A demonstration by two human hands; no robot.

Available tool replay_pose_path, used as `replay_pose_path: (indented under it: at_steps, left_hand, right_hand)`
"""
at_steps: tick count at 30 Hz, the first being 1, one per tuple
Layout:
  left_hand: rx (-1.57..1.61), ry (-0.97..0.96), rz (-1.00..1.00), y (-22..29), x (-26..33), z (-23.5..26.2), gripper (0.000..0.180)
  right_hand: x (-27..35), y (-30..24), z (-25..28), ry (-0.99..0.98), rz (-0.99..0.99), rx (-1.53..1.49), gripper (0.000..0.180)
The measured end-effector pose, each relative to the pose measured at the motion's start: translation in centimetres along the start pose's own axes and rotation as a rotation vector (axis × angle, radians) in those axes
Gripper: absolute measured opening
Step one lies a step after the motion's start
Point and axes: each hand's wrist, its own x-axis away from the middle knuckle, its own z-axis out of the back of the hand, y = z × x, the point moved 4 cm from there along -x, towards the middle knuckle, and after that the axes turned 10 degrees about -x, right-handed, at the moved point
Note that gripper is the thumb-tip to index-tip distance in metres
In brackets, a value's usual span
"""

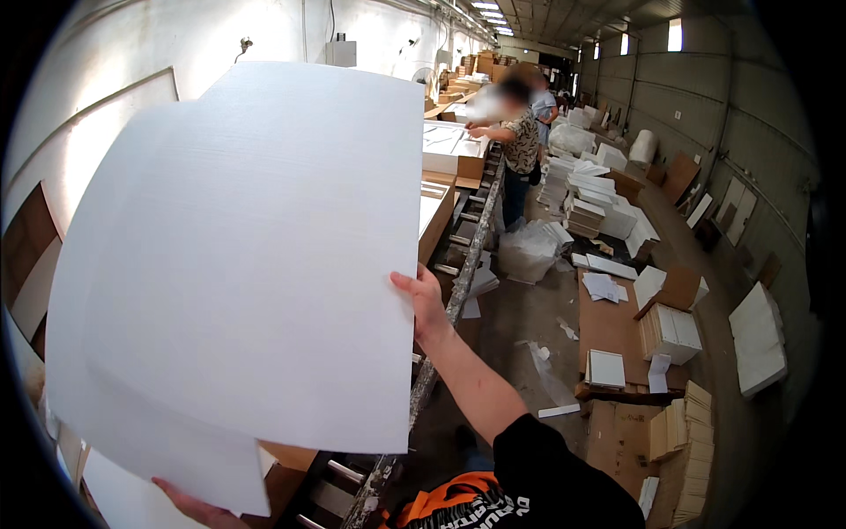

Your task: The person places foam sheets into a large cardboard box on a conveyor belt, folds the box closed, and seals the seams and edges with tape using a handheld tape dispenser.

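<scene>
Large white flat sheets (264,238) fill the left half of the view, held up in front of me. They look like two overlapping ones, with offset edges at the top left and the bottom. My right hand (426,304) pinches the right edge, its thumb on the near face and its other fingers hidden behind. At the lower left, my left hand (198,510) grips the bottom edge, with most of its fingers out of sight. Below and behind the sheets, part of another white panel (123,489) shows near my left hand.
A roller conveyor (441,339) runs ahead, carrying open cartons (458,163). A co-worker (520,145) stands beside it, handling a carton's contents. On the right are stacked white panels (586,207), a plastic bag (529,251), a pallet with brown board (608,331) and scraps on the floor.
</scene>
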Motion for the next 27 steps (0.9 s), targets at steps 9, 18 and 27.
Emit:
replay_pose_path:
  at_steps: [9,18,27]
  left_hand:
    - [-0.174,0.225,-0.563,0.2,6.8,-5.1,0.071]
    - [-0.206,0.182,-0.587,-4.0,8.0,-12.3,0.071]
    - [-0.177,-0.035,-0.275,-12.8,9.2,-20.8,0.07]
  right_hand:
    - [-21.3,5.6,16.5,0.507,0.043,0.321,0.077]
    - [-20.0,9.4,20.1,0.741,-0.554,0.876,0.096]
    - [-5.9,6.6,5.2,-0.6,-0.513,0.292,0.128]
